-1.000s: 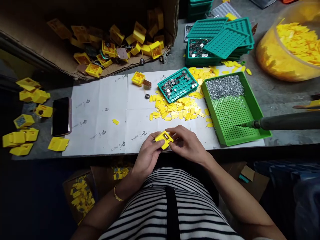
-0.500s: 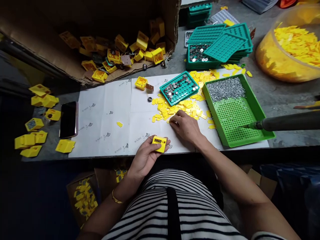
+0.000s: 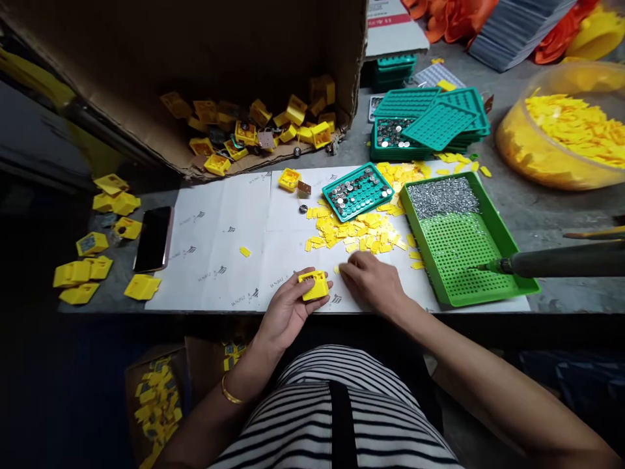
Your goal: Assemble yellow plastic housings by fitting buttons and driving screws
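I see a rough grey worktable running from 9 to 3 o'clock, its middle covered with white printed paper sheets. The light is brightest toward 1 o'clock. Around 9 o'clock and below the table's edge, all is deep shadow.

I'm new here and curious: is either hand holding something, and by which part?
The left hand grips a small yellow plastic case by its sides. The right hand lies on the white paper; whether it pinches anything cannot be told.

Blk/wht striped top, gold bracelet
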### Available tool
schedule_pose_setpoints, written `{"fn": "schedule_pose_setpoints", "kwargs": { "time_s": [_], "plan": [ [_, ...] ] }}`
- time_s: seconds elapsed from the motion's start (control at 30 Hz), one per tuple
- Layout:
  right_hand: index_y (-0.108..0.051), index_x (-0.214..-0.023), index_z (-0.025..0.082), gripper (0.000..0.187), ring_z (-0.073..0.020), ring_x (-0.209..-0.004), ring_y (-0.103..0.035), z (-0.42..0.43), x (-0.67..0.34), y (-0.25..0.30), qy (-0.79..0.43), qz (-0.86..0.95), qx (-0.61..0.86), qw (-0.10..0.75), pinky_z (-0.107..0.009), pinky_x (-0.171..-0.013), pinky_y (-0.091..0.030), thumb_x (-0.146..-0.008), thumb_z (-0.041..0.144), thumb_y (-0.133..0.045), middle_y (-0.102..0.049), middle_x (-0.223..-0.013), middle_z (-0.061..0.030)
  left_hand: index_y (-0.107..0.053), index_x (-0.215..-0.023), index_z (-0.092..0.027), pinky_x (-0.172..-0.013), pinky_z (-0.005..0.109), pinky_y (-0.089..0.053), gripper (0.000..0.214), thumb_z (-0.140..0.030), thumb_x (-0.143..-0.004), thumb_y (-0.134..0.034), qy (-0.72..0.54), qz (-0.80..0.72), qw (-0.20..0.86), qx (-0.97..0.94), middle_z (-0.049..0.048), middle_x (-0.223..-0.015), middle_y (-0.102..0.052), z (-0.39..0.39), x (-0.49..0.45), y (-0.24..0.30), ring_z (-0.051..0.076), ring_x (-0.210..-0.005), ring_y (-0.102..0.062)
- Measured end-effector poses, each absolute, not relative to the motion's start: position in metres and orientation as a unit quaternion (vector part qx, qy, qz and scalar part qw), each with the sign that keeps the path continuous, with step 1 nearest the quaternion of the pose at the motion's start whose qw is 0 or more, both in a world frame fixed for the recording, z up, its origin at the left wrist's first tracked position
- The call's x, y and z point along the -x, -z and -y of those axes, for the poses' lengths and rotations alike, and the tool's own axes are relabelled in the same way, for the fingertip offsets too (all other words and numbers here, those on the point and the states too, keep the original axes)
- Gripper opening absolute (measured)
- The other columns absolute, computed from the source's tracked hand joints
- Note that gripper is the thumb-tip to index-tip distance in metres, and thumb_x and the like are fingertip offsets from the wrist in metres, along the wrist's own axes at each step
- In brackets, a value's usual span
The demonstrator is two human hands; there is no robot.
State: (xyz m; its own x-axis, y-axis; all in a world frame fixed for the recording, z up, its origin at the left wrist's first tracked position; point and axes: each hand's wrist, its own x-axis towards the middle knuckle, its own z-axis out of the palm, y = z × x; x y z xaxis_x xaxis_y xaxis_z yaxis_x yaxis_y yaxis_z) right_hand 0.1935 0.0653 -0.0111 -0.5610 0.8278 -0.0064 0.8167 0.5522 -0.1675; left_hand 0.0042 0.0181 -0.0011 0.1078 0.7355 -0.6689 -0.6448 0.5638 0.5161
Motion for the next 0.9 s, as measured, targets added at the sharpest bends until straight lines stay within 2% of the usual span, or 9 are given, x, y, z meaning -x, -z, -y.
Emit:
{"fn": "schedule_pose_setpoints", "kwargs": {
  "time_s": [0.13, 0.2, 0.27, 0.37, 0.5, 0.67, 0.77, 0.9],
  "plan": [
    [-0.062, -0.119, 0.016, 0.031, -0.0235, -0.092, -0.059, -0.023, -0.220, 0.024, -0.048, 0.914, 0.387, 0.114, -0.034, -0.070, -0.044, -0.094, 0.032, -0.054, -0.068, -0.102, -0.0090, -0.062, -0.106, -0.014, -0.083, 0.030, -0.058, 0.022, -0.013, -0.083, -0.062, -0.493, -0.473, 0.730, -0.029, 0.0098, -0.111, -0.070, -0.023, -0.001, 0.003, 0.022, -0.102, -0.069],
    [-0.062, -0.119, 0.015, 0.031, -0.0244, -0.098, -0.060, -0.012, -0.233, 0.032, -0.061, 0.919, 0.360, 0.151, -0.036, -0.077, -0.045, -0.092, 0.030, -0.059, -0.069, -0.106, -0.0099, -0.063, -0.108, -0.013, -0.086, 0.033, -0.057, 0.022, -0.019, -0.087, -0.058, -0.493, -0.456, 0.741, -0.016, 0.0112, -0.108, -0.071, -0.025, -0.003, 0.003, 0.024, -0.105, -0.068],
    [-0.064, -0.113, 0.016, 0.023, -0.0227, -0.099, -0.061, -0.009, -0.242, 0.037, -0.082, 0.915, 0.340, 0.203, -0.036, -0.079, -0.046, -0.091, 0.022, -0.060, -0.071, -0.103, -0.0090, -0.065, -0.108, -0.012, -0.088, 0.036, -0.056, 0.024, -0.023, -0.090, -0.054, -0.486, -0.443, 0.753, -0.009, 0.0123, -0.106, -0.071, -0.025, -0.007, 0.003, 0.026, -0.106, -0.068],
    [-0.067, -0.103, 0.018, 0.014, -0.0202, -0.095, -0.064, -0.011, -0.244, 0.036, -0.172, 0.895, 0.323, 0.255, -0.035, -0.079, -0.048, -0.091, 0.018, -0.058, -0.073, -0.096, -0.0070, -0.066, -0.108, -0.012, -0.092, 0.041, -0.054, 0.025, -0.024, -0.091, -0.053, -0.473, -0.444, 0.760, -0.026, 0.0125, -0.107, -0.071, -0.021, -0.013, 0.004, 0.026, -0.106, -0.068],
    [-0.070, -0.098, 0.020, 0.014, -0.0163, -0.083, -0.068, -0.019, -0.231, 0.014, -0.385, 0.758, 0.427, 0.307, -0.030, -0.075, -0.053, -0.092, 0.026, -0.058, -0.073, -0.092, -0.0062, -0.066, -0.110, -0.014, -0.094, 0.044, -0.052, 0.025, -0.025, -0.091, -0.055, -0.463, -0.460, 0.755, -0.069, 0.0112, -0.110, -0.070, -0.013, -0.021, 0.006, 0.024, -0.102, -0.068],
    [-0.070, -0.096, 0.018, 0.027, -0.0154, -0.070, -0.067, -0.034, -0.205, -0.004, -0.589, 0.557, 0.485, 0.328, -0.029, -0.065, -0.056, -0.079, 0.039, -0.072, -0.073, -0.082, -0.0037, -0.067, -0.110, -0.015, -0.097, 0.046, -0.050, 0.026, -0.029, -0.089, -0.059, -0.464, -0.456, 0.752, -0.105, 0.0099, -0.107, -0.071, -0.006, -0.030, 0.008, 0.024, -0.102, -0.067],
    [-0.068, -0.084, 0.016, 0.029, -0.0136, -0.062, -0.063, -0.041, -0.197, -0.001, -0.616, 0.513, 0.503, 0.324, -0.025, -0.055, -0.052, -0.073, 0.042, -0.076, -0.070, -0.075, -0.0022, -0.067, -0.111, -0.015, -0.098, 0.045, -0.049, 0.028, -0.030, -0.088, -0.061, -0.463, -0.462, 0.748, -0.116, 0.0095, -0.108, -0.070, -0.006, -0.033, 0.008, 0.023, -0.104, -0.066],
    [-0.070, -0.078, 0.017, 0.017, -0.0116, -0.062, -0.061, -0.041, -0.193, 0.000, -0.547, 0.575, 0.526, 0.306, -0.023, -0.057, -0.048, -0.077, 0.034, -0.072, -0.071, -0.074, -0.0013, -0.066, -0.112, -0.015, -0.097, 0.044, -0.049, 0.029, -0.030, -0.087, -0.062, -0.459, -0.472, 0.742, -0.125, 0.0096, -0.107, -0.070, -0.006, -0.034, 0.007, 0.023, -0.104, -0.066]
  ]
}}
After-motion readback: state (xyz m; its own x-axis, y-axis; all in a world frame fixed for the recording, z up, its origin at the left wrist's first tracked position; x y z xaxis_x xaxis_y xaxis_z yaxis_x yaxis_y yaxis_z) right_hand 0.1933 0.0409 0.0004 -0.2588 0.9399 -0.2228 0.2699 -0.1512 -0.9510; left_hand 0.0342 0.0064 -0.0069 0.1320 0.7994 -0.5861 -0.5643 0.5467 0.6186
